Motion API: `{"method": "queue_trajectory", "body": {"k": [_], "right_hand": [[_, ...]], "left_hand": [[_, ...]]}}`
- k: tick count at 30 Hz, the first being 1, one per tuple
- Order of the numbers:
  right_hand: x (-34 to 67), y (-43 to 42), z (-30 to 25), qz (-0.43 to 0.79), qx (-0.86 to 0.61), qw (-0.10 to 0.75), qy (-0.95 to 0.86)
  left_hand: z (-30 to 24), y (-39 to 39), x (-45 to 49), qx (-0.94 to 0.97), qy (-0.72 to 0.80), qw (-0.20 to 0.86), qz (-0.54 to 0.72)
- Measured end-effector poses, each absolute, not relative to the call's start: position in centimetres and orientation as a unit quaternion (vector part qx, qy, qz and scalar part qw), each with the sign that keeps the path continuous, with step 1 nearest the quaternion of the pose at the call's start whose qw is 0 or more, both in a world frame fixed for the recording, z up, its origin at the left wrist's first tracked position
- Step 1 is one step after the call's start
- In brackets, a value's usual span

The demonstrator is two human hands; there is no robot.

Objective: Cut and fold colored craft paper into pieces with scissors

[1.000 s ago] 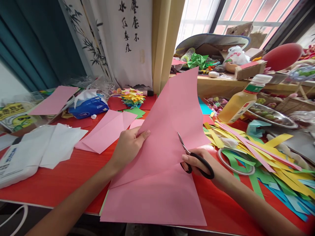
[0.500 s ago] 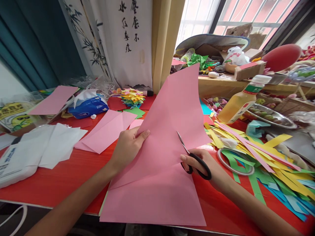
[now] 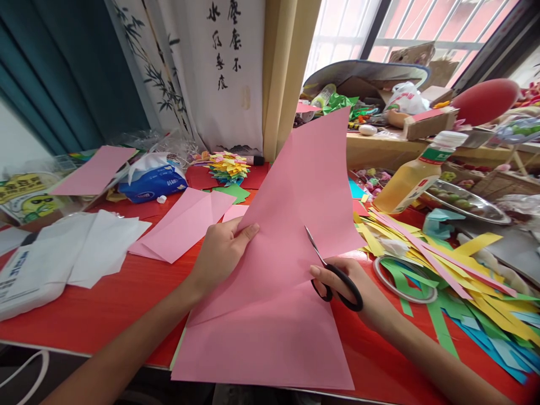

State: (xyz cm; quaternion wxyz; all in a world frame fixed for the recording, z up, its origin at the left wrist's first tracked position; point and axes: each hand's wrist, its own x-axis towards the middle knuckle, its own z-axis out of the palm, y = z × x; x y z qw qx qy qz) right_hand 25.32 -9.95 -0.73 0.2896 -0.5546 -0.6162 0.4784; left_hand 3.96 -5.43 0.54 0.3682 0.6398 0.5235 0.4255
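A large sheet of pink paper (image 3: 291,208) is held up at a slant in front of me, its far corner raised. My left hand (image 3: 225,250) pinches its left edge, thumb on top and fingers hidden behind. In my right hand (image 3: 348,281) is a pair of scissors (image 3: 340,284) with black handles. Their blades look closed and point up and away across the face of the sheet; whether one blade passes behind the paper cannot be told. Beneath it, more pink sheets (image 3: 270,343) lie at the table's front edge, a pale green edge showing at their left.
Several cut paper strips (image 3: 476,281) and a roll of tape (image 3: 382,281) lie right. Behind them stand a drink bottle (image 3: 411,177) and a metal dish (image 3: 489,211). Folded pink paper (image 3: 179,228), a blue tissue pack (image 3: 154,181) and white sheets (image 3: 105,247) are left on the red table (image 3: 143,304).
The view has shifted very slightly. Both hands, the scissors and the raised pink sheet keep nearly the same positions.
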Motion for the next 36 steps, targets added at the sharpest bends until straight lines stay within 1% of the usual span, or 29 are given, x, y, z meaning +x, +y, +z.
{"method": "queue_trajectory", "body": {"k": [23, 31, 36], "right_hand": [[24.97, -10.18, -0.88, 0.466, -0.570, 0.290, -0.612], [25.21, -10.27, -1.13, 0.482, -0.548, 0.328, -0.600], [25.24, -10.28, -0.70, 0.490, -0.544, 0.313, -0.605]], "left_hand": [[0.53, -5.33, 3.90, 0.644, 0.528, 0.365, 0.417], [0.63, -5.40, 3.93, 0.640, 0.524, 0.372, 0.421], [0.75, -5.38, 3.90, 0.630, 0.524, 0.383, 0.426]]}}
